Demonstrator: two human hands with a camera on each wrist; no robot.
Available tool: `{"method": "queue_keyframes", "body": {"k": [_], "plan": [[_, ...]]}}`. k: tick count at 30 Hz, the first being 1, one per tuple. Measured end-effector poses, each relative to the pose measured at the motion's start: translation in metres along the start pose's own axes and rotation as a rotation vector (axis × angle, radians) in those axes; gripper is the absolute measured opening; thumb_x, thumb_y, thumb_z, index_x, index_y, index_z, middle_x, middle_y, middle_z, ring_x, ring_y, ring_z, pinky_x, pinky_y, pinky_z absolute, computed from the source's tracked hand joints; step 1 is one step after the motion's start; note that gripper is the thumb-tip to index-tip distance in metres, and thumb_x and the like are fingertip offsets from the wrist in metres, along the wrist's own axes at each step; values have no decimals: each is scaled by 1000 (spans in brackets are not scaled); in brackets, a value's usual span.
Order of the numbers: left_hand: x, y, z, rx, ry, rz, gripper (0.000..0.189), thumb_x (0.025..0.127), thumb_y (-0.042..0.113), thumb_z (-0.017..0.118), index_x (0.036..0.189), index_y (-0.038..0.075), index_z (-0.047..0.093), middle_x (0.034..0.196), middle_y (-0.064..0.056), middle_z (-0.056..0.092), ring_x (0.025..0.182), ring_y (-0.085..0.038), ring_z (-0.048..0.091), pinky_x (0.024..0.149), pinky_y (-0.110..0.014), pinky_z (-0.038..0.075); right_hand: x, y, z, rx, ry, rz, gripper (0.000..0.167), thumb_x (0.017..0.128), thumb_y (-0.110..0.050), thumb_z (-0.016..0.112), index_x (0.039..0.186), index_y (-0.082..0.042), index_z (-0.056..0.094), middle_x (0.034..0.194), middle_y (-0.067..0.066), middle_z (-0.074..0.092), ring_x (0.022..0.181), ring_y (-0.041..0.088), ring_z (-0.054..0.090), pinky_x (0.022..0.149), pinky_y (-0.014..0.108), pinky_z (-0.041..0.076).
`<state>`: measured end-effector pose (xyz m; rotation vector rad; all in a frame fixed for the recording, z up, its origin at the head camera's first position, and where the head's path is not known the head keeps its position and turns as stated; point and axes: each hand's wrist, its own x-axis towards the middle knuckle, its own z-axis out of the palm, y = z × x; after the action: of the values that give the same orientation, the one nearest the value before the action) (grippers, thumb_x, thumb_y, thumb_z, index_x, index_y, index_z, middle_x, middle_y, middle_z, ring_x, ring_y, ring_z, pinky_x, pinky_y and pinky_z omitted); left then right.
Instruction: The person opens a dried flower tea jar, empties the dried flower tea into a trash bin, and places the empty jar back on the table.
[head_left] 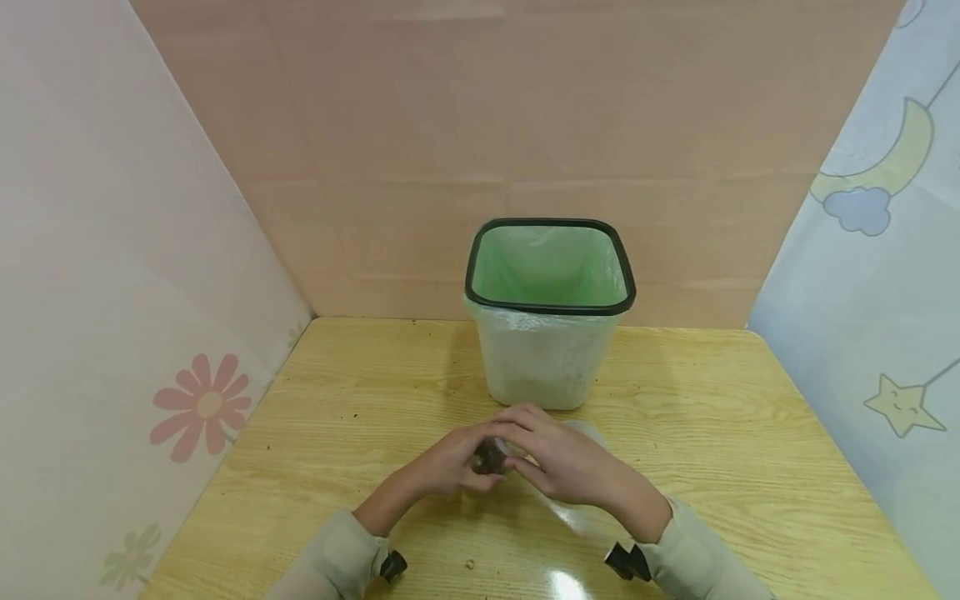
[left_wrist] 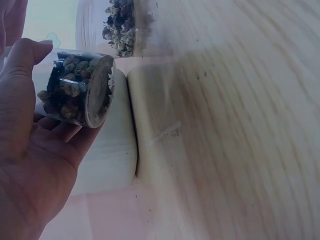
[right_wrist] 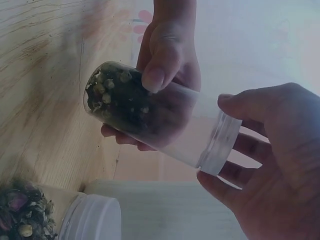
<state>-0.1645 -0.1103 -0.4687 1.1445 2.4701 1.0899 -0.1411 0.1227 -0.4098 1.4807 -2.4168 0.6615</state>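
Jar [right_wrist: 140,112] being gripped in left hand [head_left: 456,460], right hand [head_left: 562,460] pinching lid [right_wrist: 221,145]; steady hold and even twisting probably working best, second jar [right_wrist: 42,215] lying nearby.

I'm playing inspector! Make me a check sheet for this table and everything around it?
Surface: wooden table, with a bright shine near the front.
Job's things: held jar, lifted, part-full of dried plant bits; second jar, standing, lidded, dried flowers inside.
Clutter: a few dark specks on the table.
Hands: left hand grips the held jar; right hand pinches its lid.
Cables: nothing seen.
Surroundings: bag-lined bin beyond the hands; pink flower on the left wall, moon and star on the right.
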Motion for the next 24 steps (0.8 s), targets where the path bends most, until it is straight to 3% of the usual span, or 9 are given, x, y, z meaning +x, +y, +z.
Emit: {"method": "queue_keyframes", "body": {"k": [7, 13, 17, 24], "plan": [[3, 2, 0, 0, 46, -21, 35, 91, 28, 74, 120, 19, 57, 106, 10, 64, 92, -2, 60, 79, -22, 54, 4, -1, -2, -103, 84, 127, 58, 91, -30, 77, 141, -8, 57, 139, 10, 58, 128, 25, 56, 104, 43, 49], [3, 4, 1, -28, 46, -69, 39, 90, 28, 76, 122, 19, 57, 106, 11, 64, 90, -2, 61, 76, -20, 54, 6, -4, -4, -98, 96, 255, 52, 94, -35, 73, 137, -10, 61, 130, 3, 61, 120, 20, 57, 98, 37, 53], [3, 4, 1, -16, 49, -76, 41, 90, 29, 76, 124, 19, 57, 110, 10, 64, 94, -2, 60, 79, -21, 53, 6, -4, -4, -90, 96, 241, 44, 93, -30, 74, 132, -11, 64, 126, 2, 61, 118, 18, 57, 96, 36, 54], [1, 4, -2, -20, 45, -22, 47, 90, 28, 76, 131, 17, 55, 108, 10, 63, 95, -4, 59, 81, -23, 52, 5, -2, -5, -8, 89, 116, 38, 91, -19, 75, 127, -11, 66, 129, 0, 60, 122, 18, 54, 100, 36, 51]]}}
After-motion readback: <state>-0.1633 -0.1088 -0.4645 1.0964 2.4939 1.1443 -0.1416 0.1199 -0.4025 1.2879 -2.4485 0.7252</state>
